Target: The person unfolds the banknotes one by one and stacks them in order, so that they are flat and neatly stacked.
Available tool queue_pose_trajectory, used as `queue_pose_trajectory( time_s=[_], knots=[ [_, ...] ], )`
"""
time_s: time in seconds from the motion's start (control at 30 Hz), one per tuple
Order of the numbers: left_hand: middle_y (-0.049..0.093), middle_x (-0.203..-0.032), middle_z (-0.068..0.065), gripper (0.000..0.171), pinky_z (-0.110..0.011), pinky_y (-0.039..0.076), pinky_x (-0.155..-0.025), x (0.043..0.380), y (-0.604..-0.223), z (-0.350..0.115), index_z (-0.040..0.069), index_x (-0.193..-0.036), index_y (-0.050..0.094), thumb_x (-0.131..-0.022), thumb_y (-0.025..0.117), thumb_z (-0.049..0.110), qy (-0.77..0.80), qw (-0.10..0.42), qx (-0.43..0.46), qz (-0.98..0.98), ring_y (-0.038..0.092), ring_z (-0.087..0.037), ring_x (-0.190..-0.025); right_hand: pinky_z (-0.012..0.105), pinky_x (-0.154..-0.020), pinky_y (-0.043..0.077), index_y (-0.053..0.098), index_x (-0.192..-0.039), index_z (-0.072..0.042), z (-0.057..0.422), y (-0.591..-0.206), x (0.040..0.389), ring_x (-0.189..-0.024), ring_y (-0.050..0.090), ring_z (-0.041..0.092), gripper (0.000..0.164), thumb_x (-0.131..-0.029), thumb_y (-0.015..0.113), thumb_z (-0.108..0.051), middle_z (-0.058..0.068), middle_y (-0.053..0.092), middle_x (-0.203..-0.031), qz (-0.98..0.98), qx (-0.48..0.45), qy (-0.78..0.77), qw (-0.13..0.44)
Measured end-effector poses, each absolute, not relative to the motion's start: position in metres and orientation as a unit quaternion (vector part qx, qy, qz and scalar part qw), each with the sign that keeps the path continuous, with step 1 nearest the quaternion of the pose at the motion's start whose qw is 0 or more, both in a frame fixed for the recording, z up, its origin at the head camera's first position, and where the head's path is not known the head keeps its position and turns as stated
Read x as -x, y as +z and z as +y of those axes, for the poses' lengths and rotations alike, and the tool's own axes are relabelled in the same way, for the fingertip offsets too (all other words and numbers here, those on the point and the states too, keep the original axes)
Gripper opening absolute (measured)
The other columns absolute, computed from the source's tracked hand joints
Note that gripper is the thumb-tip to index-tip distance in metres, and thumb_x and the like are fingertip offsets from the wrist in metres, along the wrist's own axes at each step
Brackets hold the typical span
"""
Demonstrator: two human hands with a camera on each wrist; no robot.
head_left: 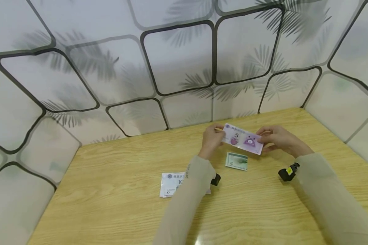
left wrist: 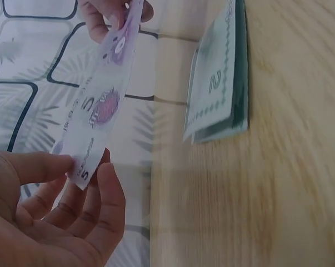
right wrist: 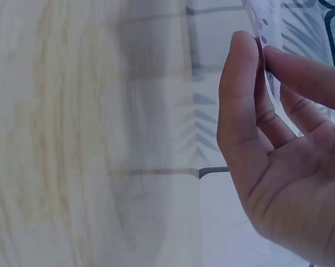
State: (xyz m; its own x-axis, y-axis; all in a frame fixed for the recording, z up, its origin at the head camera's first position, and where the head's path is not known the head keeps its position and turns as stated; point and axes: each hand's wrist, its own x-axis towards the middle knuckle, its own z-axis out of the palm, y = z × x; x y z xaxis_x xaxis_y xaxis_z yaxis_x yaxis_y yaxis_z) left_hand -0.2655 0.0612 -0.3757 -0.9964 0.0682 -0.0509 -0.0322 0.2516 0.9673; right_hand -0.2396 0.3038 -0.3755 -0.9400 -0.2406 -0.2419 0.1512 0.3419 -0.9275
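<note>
A purple play banknote (head_left: 243, 139) marked 5 is stretched between both hands above the table. My left hand (head_left: 212, 140) pinches its left end between thumb and fingers, as the left wrist view also shows. At the other end my right hand (head_left: 281, 139) pinches the note; in the right wrist view its thumb and fingers meet on the edge. Below the note lies a green folded note (head_left: 236, 161) marked 2, its layers standing slightly apart in the left wrist view. A small pile of notes marked 10 (head_left: 171, 185) is partly hidden under the left sleeve.
The wooden table (head_left: 110, 204) runs back to a wall covering (head_left: 184, 61) with black-lined shapes and grey leaves, which also closes in both sides. Dark devices sit at the left wrist (head_left: 215, 179) and right wrist (head_left: 288, 173).
</note>
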Motion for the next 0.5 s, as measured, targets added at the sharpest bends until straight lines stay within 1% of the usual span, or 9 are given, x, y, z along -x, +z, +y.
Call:
queue_pose_trajectory(
  time_s=[0.07, 0.2, 0.27, 0.37, 0.43, 0.5],
  knots=[
    [0.064, -0.083, -0.005, 0.021, -0.035, 0.061, -0.066, 0.266, -0.376, 0.055, 0.001, -0.113, 0.072, -0.094, 0.063, -0.003, 0.606, 0.042, -0.024, 0.794, 0.061, -0.014, -0.067, 0.037, -0.077, 0.061, 0.054, -0.123, 0.011, 0.302, -0.375, 0.241, -0.09, 0.065, 0.021, 0.029, -0.101, 0.06, -0.007, 0.011, 0.063, -0.11, 0.804, 0.032, -0.57, 0.167],
    [0.064, -0.083, -0.006, 0.017, -0.035, 0.061, -0.065, 0.265, -0.377, 0.044, -0.002, -0.11, 0.071, -0.094, 0.064, -0.003, 0.601, 0.046, -0.043, 0.797, 0.06, -0.014, -0.067, 0.038, -0.077, 0.061, 0.056, -0.124, 0.009, 0.299, -0.376, 0.242, -0.092, 0.065, 0.021, 0.03, -0.101, 0.062, -0.008, 0.011, 0.062, -0.112, 0.8, 0.033, -0.577, 0.163],
    [0.065, -0.084, -0.008, 0.015, -0.034, 0.061, -0.064, 0.263, -0.378, 0.04, -0.002, -0.108, 0.07, -0.094, 0.064, -0.003, 0.604, 0.047, -0.045, 0.794, 0.063, -0.017, -0.067, 0.038, -0.077, 0.061, 0.057, -0.124, 0.009, 0.298, -0.376, 0.242, -0.092, 0.065, 0.021, 0.029, -0.101, 0.063, -0.008, 0.009, 0.063, -0.11, 0.793, 0.031, -0.586, 0.161],
    [0.067, -0.086, -0.011, 0.015, -0.031, 0.061, -0.062, 0.262, -0.378, 0.037, -0.004, -0.107, 0.07, -0.094, 0.064, -0.004, 0.621, 0.049, -0.038, 0.781, 0.068, -0.025, -0.071, 0.038, -0.075, 0.061, 0.059, -0.122, 0.007, 0.298, -0.377, 0.24, -0.089, 0.066, 0.021, 0.026, -0.1, 0.064, -0.006, 0.006, 0.064, -0.107, 0.776, 0.03, -0.609, 0.162],
    [0.068, -0.089, -0.013, 0.016, -0.031, 0.061, -0.063, 0.261, -0.377, 0.035, -0.004, -0.11, 0.069, -0.094, 0.064, -0.005, 0.631, 0.05, -0.032, 0.774, 0.071, -0.03, -0.076, 0.038, -0.075, 0.062, 0.061, -0.117, 0.004, 0.298, -0.377, 0.239, -0.086, 0.067, 0.02, 0.02, -0.099, 0.063, -0.003, 0.006, 0.066, -0.103, 0.759, 0.032, -0.629, 0.165],
    [0.069, -0.091, -0.014, 0.017, -0.034, 0.062, -0.067, 0.261, -0.376, 0.033, -0.005, -0.111, 0.069, -0.095, 0.063, -0.005, 0.641, 0.05, -0.025, 0.765, 0.071, -0.032, -0.078, 0.037, -0.074, 0.062, 0.061, -0.112, 0.001, 0.299, -0.376, 0.237, -0.082, 0.068, 0.02, 0.013, -0.099, 0.062, 0.0, 0.006, 0.067, -0.098, 0.747, 0.037, -0.643, 0.166]
  ],
)
